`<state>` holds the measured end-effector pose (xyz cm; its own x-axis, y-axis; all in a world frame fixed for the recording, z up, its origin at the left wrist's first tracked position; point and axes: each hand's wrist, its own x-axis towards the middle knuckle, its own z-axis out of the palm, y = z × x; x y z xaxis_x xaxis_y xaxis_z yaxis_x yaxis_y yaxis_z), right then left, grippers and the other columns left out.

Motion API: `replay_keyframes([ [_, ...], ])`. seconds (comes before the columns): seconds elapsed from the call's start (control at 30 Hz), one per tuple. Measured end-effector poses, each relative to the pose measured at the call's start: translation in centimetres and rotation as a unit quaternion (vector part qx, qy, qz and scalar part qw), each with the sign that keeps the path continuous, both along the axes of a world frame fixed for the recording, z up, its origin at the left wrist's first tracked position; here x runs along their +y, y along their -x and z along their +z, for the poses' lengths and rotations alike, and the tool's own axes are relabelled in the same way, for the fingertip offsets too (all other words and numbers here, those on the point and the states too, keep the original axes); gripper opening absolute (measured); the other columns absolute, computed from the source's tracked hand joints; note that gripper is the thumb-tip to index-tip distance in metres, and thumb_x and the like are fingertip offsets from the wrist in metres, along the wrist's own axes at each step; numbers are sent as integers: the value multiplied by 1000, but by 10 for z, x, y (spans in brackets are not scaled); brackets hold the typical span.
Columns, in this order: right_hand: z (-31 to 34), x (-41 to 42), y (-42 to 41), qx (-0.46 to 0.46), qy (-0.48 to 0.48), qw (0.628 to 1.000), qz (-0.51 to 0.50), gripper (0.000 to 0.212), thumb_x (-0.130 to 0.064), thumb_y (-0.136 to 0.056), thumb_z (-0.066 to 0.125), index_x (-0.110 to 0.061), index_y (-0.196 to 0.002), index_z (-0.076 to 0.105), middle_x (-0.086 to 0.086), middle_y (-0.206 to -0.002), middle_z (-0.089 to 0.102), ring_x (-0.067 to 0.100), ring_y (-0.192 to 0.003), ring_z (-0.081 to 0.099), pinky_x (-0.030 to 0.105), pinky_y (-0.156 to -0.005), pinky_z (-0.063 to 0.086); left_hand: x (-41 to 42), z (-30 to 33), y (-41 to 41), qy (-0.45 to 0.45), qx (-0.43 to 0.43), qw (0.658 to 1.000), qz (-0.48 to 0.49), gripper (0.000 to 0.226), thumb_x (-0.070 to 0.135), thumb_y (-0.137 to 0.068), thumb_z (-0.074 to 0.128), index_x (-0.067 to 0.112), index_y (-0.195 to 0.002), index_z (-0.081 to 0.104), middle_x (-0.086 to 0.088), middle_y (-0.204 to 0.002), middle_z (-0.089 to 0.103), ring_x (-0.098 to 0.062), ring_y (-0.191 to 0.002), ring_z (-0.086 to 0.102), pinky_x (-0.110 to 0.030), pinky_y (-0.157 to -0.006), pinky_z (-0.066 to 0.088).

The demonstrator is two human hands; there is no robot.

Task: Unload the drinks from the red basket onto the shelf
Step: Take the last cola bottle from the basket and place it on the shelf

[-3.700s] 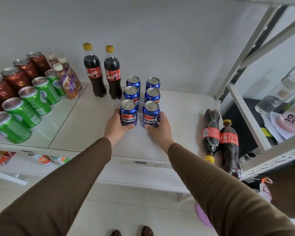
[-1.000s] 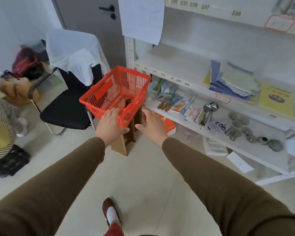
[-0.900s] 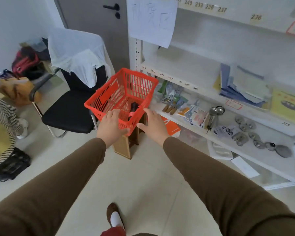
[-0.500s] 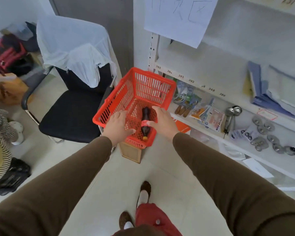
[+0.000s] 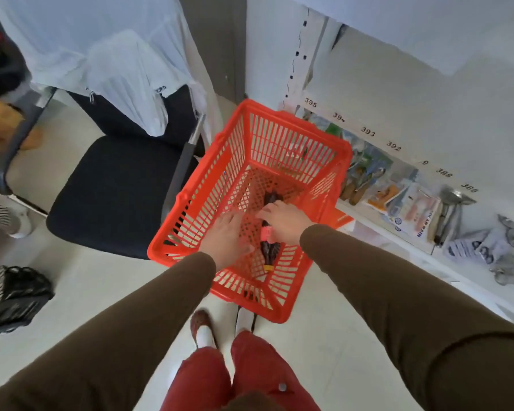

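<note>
The red basket (image 5: 194, 193) stands on the floor in front of my feet, seen from above. A single dark cola bottle (image 5: 270, 251) with a red label and a yellow cap lies on its mesh bottom, cap end toward me. Both my hands are down inside the basket. My right hand (image 5: 285, 221) lies over the middle of the bottle with its fingers spread, not closed around it. My left hand (image 5: 228, 238) hovers just left of the bottle, fingers apart, holding nothing. The drinks shelf is out of sight.
A black chair (image 5: 110, 197) draped with a white garment (image 5: 125, 72) stands close against the basket's left side. A white shelf (image 5: 377, 229) with packets and metal tools runs along the right. A black bag (image 5: 18, 301) sits on the floor at left.
I have turned from the drinks shelf and stepped up to the basket. Both hands went over its rim and down inside; the right hand now rests on the bottle.
</note>
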<state>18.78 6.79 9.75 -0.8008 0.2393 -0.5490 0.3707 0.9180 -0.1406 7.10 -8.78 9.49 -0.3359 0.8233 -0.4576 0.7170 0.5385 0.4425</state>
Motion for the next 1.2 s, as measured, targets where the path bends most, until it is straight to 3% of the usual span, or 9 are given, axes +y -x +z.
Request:
replay_keyframes([
  [0.1,-27,8,7,-32,-9,998,47,72,-30,-83,78,-22,-147,46,5,-146,49,28,-131,43,44,-103,39,10,-21,5,27,-12,1000,-10,93,43,-84,77,19,-158,25,-9,-164,28,-30,-149,27,-44,-120,27],
  [0.3,-64,23,20,-85,-43,983,157,77,-33,-85,77,-29,-152,39,-1,-155,42,24,-144,33,47,-124,16,26,-52,20,71,-38,996,-22,93,43,-85,75,21,-159,23,-9,-166,24,-30,-151,24,-46,-122,27],
  [0.53,-96,37,35,-176,-63,943,276,75,-35,-89,72,-33,-155,35,2,-163,29,26,-154,16,54,-125,3,35,-72,36,87,-73,993,-24,86,38,-90,72,23,-159,22,-5,-166,21,-27,-151,23,-43,-121,26],
  [0.67,-108,44,39,-172,-51,942,283,76,-35,-86,74,-36,-152,37,3,-160,36,27,-151,22,56,-124,3,37,-75,45,76,-78,994,-19,83,37,-89,73,24,-157,28,-4,-164,26,-26,-148,29,-39,-118,30],
  [0.83,-102,59,43,-121,21,982,145,84,-43,-78,81,-36,-151,39,0,-154,42,26,-145,33,55,-124,2,39,-67,63,45,-93,995,-11,80,36,-86,75,26,-153,33,-2,-159,34,-25,-145,33,-40,-117,33],
  [1.0,-61,78,44,-25,103,991,-81,81,-36,-77,83,-30,-147,43,5,-142,55,32,-136,45,52,-123,9,47,-36,84,25,-90,996,2,97,48,-81,78,25,-157,23,-5,-162,32,-25,-146,32,-34,-113,30],
  [1.1,-30,81,40,61,174,958,-220,79,-32,-76,85,-27,-145,46,4,-140,57,30,-129,52,48,-117,28,54,-7,94,10,-92,996,8,105,53,-77,81,29,-158,19,-3,-164,29,-25,-148,31,-41,-117,30],
  [1.2,3,77,34,151,272,880,-358,74,-27,-78,86,-26,-142,49,1,-138,59,25,-125,55,43,-111,39,66,27,100,-18,-85,996,-12,107,53,-76,82,28,-159,19,-2,-164,30,-23,-148,31,-44,-119,32],
])
